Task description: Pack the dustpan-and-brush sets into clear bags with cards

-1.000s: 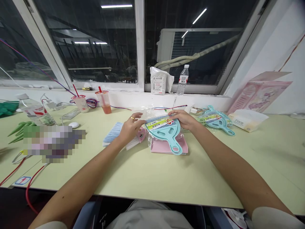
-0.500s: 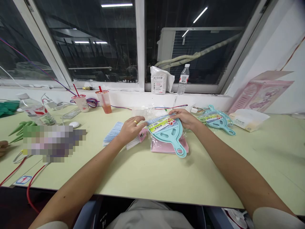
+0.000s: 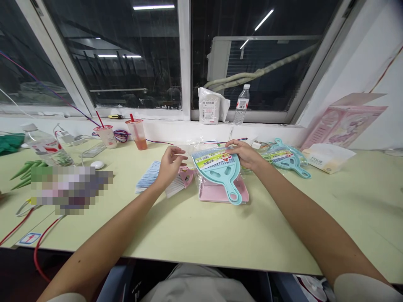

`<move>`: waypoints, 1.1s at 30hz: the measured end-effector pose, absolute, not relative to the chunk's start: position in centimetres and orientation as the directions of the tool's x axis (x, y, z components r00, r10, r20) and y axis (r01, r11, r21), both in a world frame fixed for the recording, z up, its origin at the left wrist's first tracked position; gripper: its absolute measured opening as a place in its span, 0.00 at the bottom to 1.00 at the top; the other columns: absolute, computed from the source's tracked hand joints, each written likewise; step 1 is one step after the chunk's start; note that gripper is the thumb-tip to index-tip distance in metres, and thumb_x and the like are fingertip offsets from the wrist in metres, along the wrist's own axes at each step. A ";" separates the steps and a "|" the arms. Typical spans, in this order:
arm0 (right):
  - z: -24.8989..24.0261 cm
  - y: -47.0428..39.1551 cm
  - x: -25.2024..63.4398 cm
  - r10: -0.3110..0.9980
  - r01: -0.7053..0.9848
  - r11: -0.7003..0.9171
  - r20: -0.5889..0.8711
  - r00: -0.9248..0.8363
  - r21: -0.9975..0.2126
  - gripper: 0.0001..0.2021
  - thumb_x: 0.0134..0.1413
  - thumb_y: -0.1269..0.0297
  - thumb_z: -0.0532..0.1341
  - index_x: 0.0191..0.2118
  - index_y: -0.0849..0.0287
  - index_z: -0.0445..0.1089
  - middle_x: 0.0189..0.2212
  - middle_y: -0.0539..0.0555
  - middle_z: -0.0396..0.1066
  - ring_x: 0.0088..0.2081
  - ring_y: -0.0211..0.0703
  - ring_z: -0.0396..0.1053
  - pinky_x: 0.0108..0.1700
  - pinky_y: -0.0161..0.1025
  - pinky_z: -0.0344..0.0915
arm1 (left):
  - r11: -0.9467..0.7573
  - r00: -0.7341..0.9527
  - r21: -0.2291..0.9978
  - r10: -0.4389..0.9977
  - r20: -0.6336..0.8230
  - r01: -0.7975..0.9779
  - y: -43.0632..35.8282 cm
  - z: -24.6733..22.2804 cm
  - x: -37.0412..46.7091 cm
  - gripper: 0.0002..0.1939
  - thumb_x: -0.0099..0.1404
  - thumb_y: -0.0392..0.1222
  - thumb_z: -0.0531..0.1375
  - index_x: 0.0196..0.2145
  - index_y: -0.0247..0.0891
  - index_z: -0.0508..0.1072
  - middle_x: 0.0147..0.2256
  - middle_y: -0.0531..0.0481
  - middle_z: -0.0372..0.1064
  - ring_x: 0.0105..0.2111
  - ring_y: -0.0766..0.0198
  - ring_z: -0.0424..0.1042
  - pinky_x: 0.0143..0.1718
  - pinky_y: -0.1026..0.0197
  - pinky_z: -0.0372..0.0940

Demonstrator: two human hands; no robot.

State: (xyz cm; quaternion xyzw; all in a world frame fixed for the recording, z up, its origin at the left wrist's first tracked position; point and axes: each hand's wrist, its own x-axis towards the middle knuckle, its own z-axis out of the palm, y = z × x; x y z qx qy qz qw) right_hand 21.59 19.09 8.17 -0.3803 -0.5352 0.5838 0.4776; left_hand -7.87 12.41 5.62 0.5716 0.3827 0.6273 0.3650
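My right hand [image 3: 244,154] is closed on the top right edge of a turquoise dustpan set [image 3: 225,173] in clear wrap with a yellow printed label. The set hangs tilted over a pink dustpan [image 3: 211,193] on the table, partly hiding it. To the left of the set is my left hand [image 3: 171,167], empty, its fingers bent and apart. Near its wrist lies a hand brush with a pink grip [image 3: 187,176] and white bristles. Blue brush bristles [image 3: 150,175] show left of that wrist; the rest of this brush is hidden.
Another wrapped turquoise dustpan set [image 3: 291,161] lies at the right, beside a tissue pack [image 3: 329,157] and a pink box [image 3: 346,123]. Two drink cups [image 3: 137,134] stand at the back. A large bottle [image 3: 45,147] and green pods [image 3: 30,172] are at the left.
My left hand has let go of the wrapped set's left edge and moved a little left. My right hand still holds the set, which has shifted slightly.
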 end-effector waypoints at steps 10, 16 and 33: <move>7.6 18.5 20.6 0.957 -0.118 0.143 0.168 -0.237 -0.983 0.28 0.32 0.66 0.75 0.38 0.51 0.59 0.22 0.44 0.70 0.22 0.43 0.72 0.22 0.36 0.68 | 0.057 0.248 0.930 0.968 0.037 -0.363 11.1 6.0 -6.0 0.17 0.65 0.43 0.64 0.49 0.34 0.67 0.38 0.38 0.74 0.31 0.54 0.79 0.27 0.54 0.75; 7.1 18.7 20.2 0.930 0.090 0.365 0.358 -0.083 -0.927 0.28 0.37 0.59 0.74 0.44 0.50 0.61 0.31 0.45 0.71 0.29 0.41 0.72 0.30 0.36 0.70 | -0.040 0.126 0.928 0.988 0.093 -0.371 11.2 5.9 -5.8 0.15 0.66 0.39 0.62 0.49 0.33 0.69 0.33 0.44 0.74 0.25 0.60 0.75 0.24 0.57 0.73; 8.1 17.6 20.1 0.787 0.625 0.447 0.613 0.064 -0.640 0.10 0.53 0.54 0.63 0.34 0.55 0.69 0.36 0.52 0.74 0.33 0.43 0.69 0.38 0.40 0.62 | -0.154 0.083 0.946 0.979 0.185 -0.286 11.5 4.8 -5.4 0.21 0.63 0.44 0.66 0.52 0.36 0.69 0.34 0.47 0.74 0.26 0.59 0.77 0.26 0.56 0.74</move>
